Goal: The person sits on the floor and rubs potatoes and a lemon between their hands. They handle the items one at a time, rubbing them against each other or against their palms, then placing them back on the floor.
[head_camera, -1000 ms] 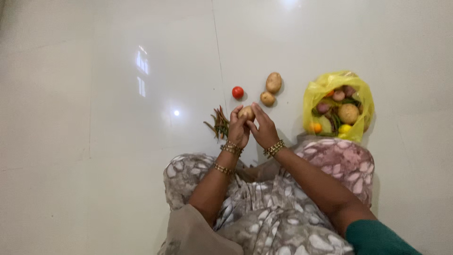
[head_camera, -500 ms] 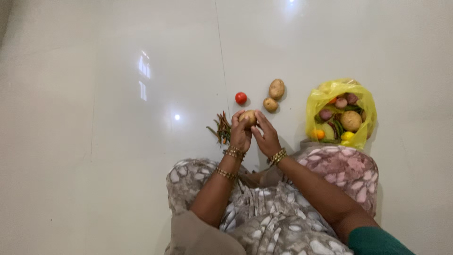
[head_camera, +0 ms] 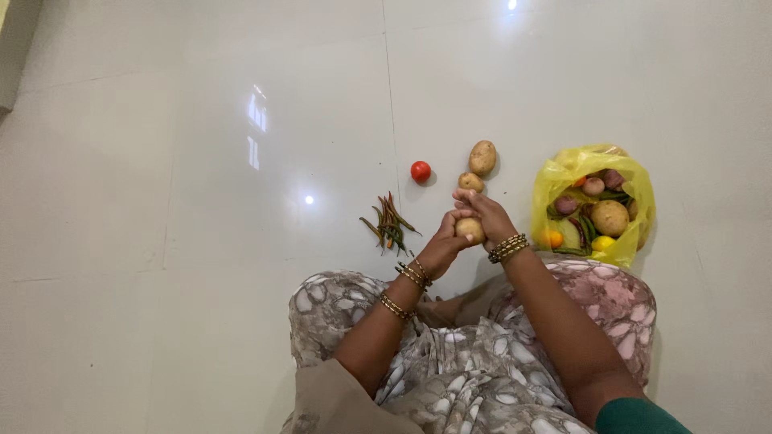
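Soft, even indoor light fills the scene. The glossy floor point(head_camera: 201, 241) mirrors a bright window patch and small lamp glints well left of the left hand point(head_camera: 444, 247) (another lamp glint far above it). Shadows stay faint. Focus is fairly sharp, edges slightly soft.

One view only: a head camera looking steeply down from above the seated person's lap onto a white tiled floor point(head_camera: 201, 241). It faces forward and away from the body, so forearms enter from the bottom edge. Hands point(head_camera: 470, 229) sit near frame centre at arm's length. Yellow bag point(head_camera: 595, 205) lies right of centre; its small contents are probably too distant to resolve.
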